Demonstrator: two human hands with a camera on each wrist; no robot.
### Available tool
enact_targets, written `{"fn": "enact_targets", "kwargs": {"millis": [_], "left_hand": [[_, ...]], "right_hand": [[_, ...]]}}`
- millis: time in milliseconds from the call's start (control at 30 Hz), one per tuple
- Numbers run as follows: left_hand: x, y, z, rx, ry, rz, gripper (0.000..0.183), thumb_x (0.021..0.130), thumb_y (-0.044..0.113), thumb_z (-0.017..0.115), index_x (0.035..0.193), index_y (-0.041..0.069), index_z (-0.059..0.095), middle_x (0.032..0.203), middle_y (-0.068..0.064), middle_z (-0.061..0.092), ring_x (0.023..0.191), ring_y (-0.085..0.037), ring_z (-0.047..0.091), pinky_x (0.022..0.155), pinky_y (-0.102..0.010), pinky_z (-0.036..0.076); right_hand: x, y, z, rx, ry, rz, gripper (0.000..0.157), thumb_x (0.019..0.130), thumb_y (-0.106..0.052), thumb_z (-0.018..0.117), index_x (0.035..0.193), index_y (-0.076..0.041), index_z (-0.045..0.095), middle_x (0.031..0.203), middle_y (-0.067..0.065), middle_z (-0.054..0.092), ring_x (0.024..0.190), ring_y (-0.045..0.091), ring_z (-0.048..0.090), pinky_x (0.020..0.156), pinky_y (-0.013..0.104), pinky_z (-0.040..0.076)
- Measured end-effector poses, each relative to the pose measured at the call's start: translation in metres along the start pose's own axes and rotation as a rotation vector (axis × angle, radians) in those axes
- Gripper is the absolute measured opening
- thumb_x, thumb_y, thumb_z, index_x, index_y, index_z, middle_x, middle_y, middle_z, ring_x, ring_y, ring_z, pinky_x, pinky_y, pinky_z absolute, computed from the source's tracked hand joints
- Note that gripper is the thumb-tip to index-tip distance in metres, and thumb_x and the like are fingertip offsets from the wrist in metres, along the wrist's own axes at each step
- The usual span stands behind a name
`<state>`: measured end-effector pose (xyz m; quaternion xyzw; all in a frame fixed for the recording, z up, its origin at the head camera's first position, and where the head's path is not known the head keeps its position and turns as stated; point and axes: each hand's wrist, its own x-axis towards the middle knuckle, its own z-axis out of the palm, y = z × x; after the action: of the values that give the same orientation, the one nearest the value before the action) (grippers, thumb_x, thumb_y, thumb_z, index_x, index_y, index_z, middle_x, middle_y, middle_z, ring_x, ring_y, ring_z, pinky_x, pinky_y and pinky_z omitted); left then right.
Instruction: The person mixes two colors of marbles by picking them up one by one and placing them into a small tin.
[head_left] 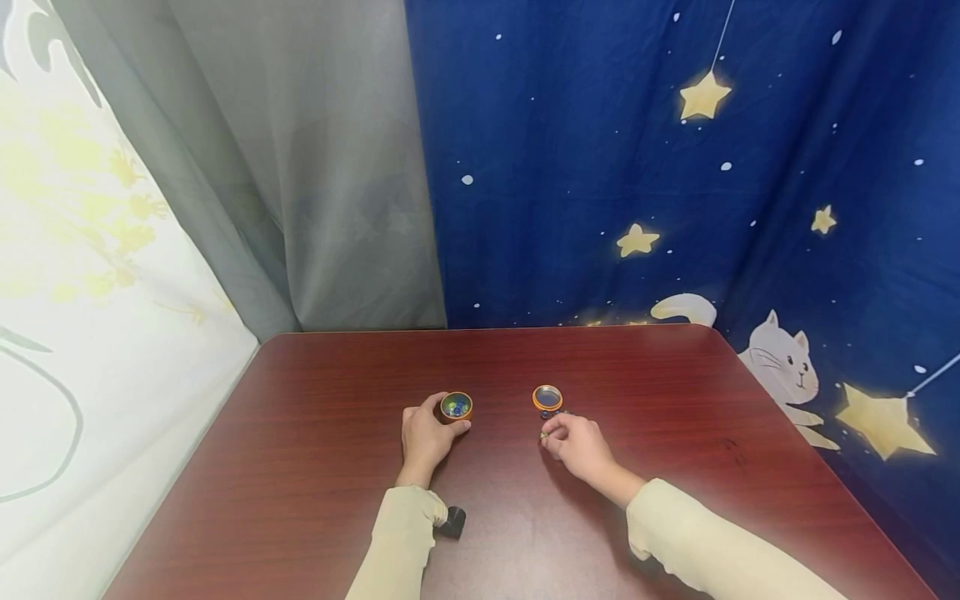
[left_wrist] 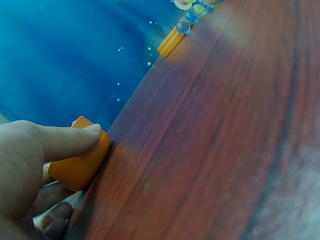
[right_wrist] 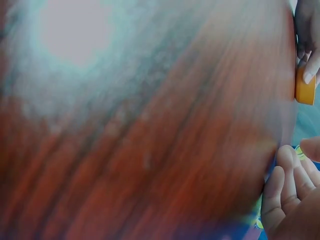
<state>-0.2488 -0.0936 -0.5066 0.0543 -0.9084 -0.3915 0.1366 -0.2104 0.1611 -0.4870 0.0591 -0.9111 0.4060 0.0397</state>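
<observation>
My left hand (head_left: 424,437) grips a small round orange container (left_wrist: 82,162), its thumb along the near side and its fingers around the far side. The container stands on the table with its mouth up; blue and green marbles (head_left: 456,409) lie inside. To the right, my right hand (head_left: 585,450) pinches a yellow-green marble (right_wrist: 300,152) between thumb and fingertips, low over the table. Just beyond those fingers is an orange-rimmed round lid (head_left: 547,397) lying flat. Several loose blue marbles (head_left: 545,414) sit between the lid and the right hand, partly hidden by it.
The dark red wooden table (head_left: 337,375) has rounded far corners. Behind it hang a grey curtain (head_left: 352,208) and a blue star-patterned curtain (head_left: 540,208). A black object (head_left: 452,522) shows at the left sleeve cuff.
</observation>
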Motion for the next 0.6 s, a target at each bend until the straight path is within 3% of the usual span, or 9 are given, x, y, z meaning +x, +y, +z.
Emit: {"fn": "enact_targets", "kwargs": {"millis": [600], "left_hand": [[-0.0001,0.0016,0.0002,0.004,-0.002,-0.005,0.065,0.065,0.028,0.091,0.122,0.010,0.066,0.101,-0.010,0.069,0.104,-0.030,0.049,0.086,-0.045,0.042]], "right_hand": [[0.0009,-0.0082,0.0069,0.070,0.006,-0.025,0.012,0.080,-0.005,0.075,0.085,-0.012,0.067,0.070,-0.009,0.065,0.054,0.006,0.059,0.055,0.026,0.049]]}}
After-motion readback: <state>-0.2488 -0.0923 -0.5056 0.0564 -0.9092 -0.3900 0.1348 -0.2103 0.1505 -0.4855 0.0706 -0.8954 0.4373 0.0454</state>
